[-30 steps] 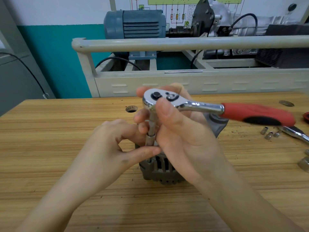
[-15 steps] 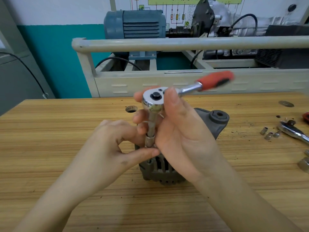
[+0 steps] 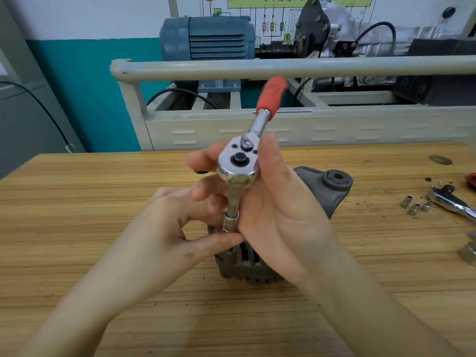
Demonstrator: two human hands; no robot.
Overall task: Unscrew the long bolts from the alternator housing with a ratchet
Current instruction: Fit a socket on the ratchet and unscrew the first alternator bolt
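Wooden counter (image 3: 77, 228), workshop rig beyond. Alternator housing (image 3: 257, 266): centre, near edge, upright. Left hand (image 3: 164, 228): fingers curled, thumb and forefinger pinching at the socket (image 3: 231, 221) base. Right hand (image 3: 278, 212): fingers wrapped round the ratchet (image 3: 238, 163) head, red handle pointing far. Spare sockets (image 3: 414, 206), second ratchet (image 3: 450, 202): right.

Red-handled chrome ratchet (image 3: 238, 166), grey alternator housing (image 3: 322, 191) (striped tan wooden table (image 3: 77, 202)).
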